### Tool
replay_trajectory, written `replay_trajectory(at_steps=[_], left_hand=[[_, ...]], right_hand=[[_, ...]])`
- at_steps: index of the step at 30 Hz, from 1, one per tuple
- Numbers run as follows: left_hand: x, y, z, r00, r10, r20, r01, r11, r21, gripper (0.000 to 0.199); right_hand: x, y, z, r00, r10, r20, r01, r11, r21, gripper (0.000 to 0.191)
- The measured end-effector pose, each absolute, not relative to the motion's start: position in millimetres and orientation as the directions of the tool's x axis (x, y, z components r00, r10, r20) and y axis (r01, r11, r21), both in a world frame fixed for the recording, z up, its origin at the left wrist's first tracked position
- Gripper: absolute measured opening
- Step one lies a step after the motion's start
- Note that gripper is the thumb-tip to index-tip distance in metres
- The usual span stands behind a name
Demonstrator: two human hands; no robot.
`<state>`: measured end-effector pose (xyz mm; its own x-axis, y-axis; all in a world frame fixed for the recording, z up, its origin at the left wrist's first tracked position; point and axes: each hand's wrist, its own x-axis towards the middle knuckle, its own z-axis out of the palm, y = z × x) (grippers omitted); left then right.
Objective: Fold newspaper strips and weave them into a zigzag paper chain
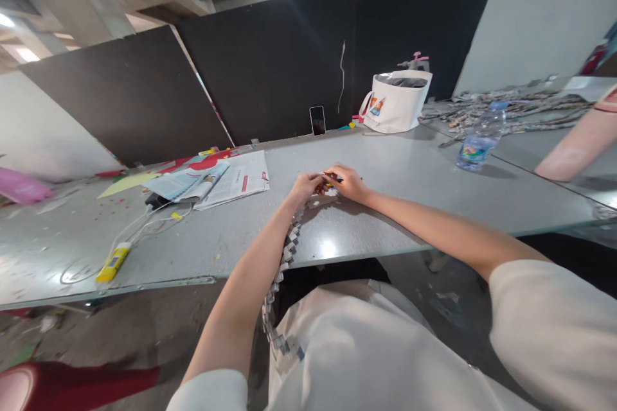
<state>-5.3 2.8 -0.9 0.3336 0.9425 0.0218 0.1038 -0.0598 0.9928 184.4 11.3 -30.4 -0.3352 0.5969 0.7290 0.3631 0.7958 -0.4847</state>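
Two hands meet over the one counter (385, 170), left hand (306, 186) and right hand (351, 185) fingertip to fingertip. The right fingers grasp one slim dark stick (340, 180) (its kind is too small to tell). The left fingers are bent inward; whether they grip anything, I cannot tell. One grey-white folded chain (290, 248) runs from beneath the left hand, along the inside of the left forearm, over the counter's near edge and down to the lap. Farther back stand one phone (317, 121), one white bag (398, 106), one bottle (482, 139) and one pink flask (578, 141); one yellow tube (113, 262) lies at left.
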Motion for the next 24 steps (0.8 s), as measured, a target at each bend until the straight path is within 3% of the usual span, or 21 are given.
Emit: replay_trajectory(at_steps=[6,12,19,24], left_hand=[[-10,4,3,0.349,0.936,-0.046,-0.014,0.054,0.998,0.012],[-15,10,5,0.378,0.922,-0.08,-0.069,0.115,0.991,0.017],[-14,11,-6,0.347,0.935,0.065,0.261,-0.163,0.952,0.019],[-14,5,0,0.364,0.915,0.176,0.321,-0.3,0.898,0.043]], right_hand=[[188,9,-23,-0.491,0.47,0.733,0.336,0.879,-0.339,0.037],[188,9,-21,-0.537,0.459,0.708,0.352,0.885,-0.306,0.035],[189,15,-27,-0.452,0.622,0.64,0.377,0.783,-0.495,0.036],[186,9,-26,-0.539,0.678,0.499,0.357,0.721,-0.594,0.045]])
